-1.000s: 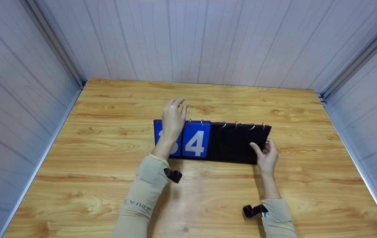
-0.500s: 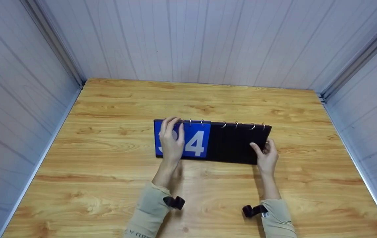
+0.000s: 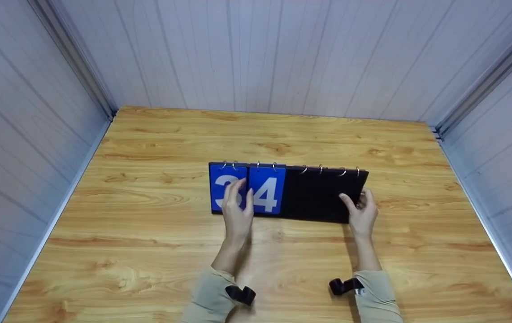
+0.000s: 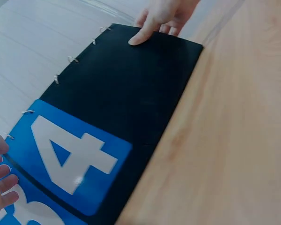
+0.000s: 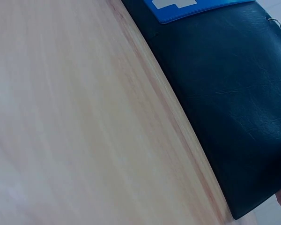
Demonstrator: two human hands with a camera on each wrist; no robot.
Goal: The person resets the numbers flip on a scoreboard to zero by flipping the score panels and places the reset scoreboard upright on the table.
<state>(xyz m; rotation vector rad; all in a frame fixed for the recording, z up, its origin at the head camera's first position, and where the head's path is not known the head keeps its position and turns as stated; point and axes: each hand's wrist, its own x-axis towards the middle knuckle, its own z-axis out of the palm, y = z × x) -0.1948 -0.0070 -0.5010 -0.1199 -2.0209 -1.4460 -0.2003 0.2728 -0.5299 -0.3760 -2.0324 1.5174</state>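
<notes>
A black flip scoreboard (image 3: pixel 312 195) stands tilted on the wooden table, with metal rings along its top edge. Its left half carries a blue card with a white 3 (image 3: pixel 218 175) and a blue card with a white 4 (image 3: pixel 268 195); the right half shows plain black. In front of the 3, partly covering it, is my left hand (image 3: pixel 238 220), fingers and thumb apart with nothing between them. My right hand (image 3: pixel 362 217) grips the scoreboard's right end, thumb on the front face and fingers behind. The left wrist view shows that thumb (image 4: pixel 141 36) on the black cover.
The wood-grain table (image 3: pixel 148 251) stretches out around the scoreboard. Pale panelled walls (image 3: pixel 283 54) enclose it at the back and both sides. A small black camera (image 3: pixel 247 296) sits on the left wrist, and another camera (image 3: pixel 337 286) on the right.
My left hand has come down from the scoreboard's top edge to the lower part of the 3 card, uncovering the rings there. The right hand and the scoreboard have stayed still.
</notes>
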